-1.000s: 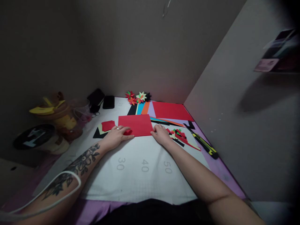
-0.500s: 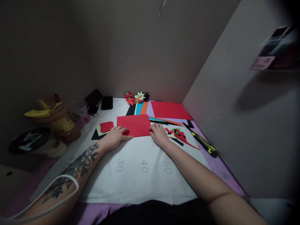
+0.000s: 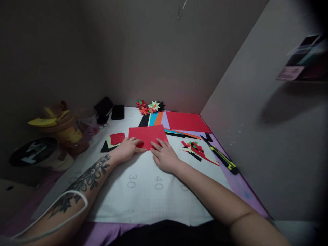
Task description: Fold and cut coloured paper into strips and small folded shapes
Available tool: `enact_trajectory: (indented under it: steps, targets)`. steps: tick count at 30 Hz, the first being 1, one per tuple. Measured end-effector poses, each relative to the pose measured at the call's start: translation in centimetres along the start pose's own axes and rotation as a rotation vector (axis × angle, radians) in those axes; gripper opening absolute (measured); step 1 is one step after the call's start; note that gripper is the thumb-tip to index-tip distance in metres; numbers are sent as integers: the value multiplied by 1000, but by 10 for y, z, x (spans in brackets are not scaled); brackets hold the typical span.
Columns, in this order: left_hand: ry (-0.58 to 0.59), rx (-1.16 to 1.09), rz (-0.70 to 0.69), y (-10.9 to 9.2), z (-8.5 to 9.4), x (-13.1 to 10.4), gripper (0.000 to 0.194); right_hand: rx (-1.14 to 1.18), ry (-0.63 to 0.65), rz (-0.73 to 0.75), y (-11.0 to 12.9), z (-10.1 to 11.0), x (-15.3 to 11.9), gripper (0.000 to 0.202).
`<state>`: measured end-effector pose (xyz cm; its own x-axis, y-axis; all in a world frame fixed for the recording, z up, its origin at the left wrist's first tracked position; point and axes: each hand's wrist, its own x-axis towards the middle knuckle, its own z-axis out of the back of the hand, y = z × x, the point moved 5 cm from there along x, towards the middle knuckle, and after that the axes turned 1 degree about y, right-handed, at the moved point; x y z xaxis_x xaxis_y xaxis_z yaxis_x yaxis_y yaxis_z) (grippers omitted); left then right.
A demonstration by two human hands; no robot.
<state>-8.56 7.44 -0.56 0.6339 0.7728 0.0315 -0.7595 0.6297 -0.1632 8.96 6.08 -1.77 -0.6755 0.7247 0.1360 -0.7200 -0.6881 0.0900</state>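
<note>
Grey walls [image 3: 159, 61] meet in a corner behind the work surface. White sheet [image 3: 143, 201], printed with 30 and 40, covers most of the surface; purple covering [image 3: 243, 188] shows along the right and near edges. Large red sheet [image 3: 189, 122] lies flat in the far right corner, over lilac, orange, blue and black paper [image 3: 153, 119].

Smaller red paper [image 3: 147, 131] lies mid-surface, directly in front of the person, under both hands; cannot tell if it's folded. Left hand [image 3: 128, 149], ring on one finger, rests on its near left part, fingers extended and not clenched, thumb by the near edge. Right hand [image 3: 165, 157] lies over its near right part, fingers spread on the paper, released.

Far left: yellow-brown pot [image 3: 64, 135] and dark-lidded tub [image 3: 33, 152], both dim and blurry. Yellow-black cutter [image 3: 224, 160] lies at an angle on the right. Dark phone-like slab [image 3: 118, 112] at the back left. Red squares [image 3: 117, 138] lie over pale and black pieces, just beside left hand. Folded paper stars [image 3: 153, 106] cluster at the far edge. Small mixed-colour scraps [image 3: 196, 147] lie in a loose heap, right of right hand, not touching it.
</note>
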Motion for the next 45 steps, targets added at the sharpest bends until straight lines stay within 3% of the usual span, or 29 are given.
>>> enact_trajectory:
  steps: [6,9,11,13,15,17,25,33,38,45]
  targets:
    - [-57,-23,1,1,-1,0,37,-78,40,-253,-46,-1,-30,39]
    - [-61,-34,-3,-3,3,2,33,-94,15,-330,-57,2,-37,40]
    - [-59,-20,-8,-6,7,3,31,-75,-34,-305,-52,5,-35,44]
    - [-53,4,-10,-10,10,4,29,-24,-40,-180,-36,5,-30,49]
    - [-37,45,-9,-14,11,4,29,42,22,-55,-18,1,-24,51]
    - [-36,104,3,-20,11,4,31,94,96,-21,-7,-4,-19,52]
    - [-110,333,51,-46,3,-2,33,128,168,-88,-5,-12,-16,55]
    - [-66,459,284,-27,12,-46,36,146,195,-111,-4,-11,-18,57]
    - [-36,430,346,-29,10,-47,33,135,186,-163,-9,-11,-23,57]
    - [-18,406,369,-28,11,-52,34,59,167,-332,-36,-6,-39,54]
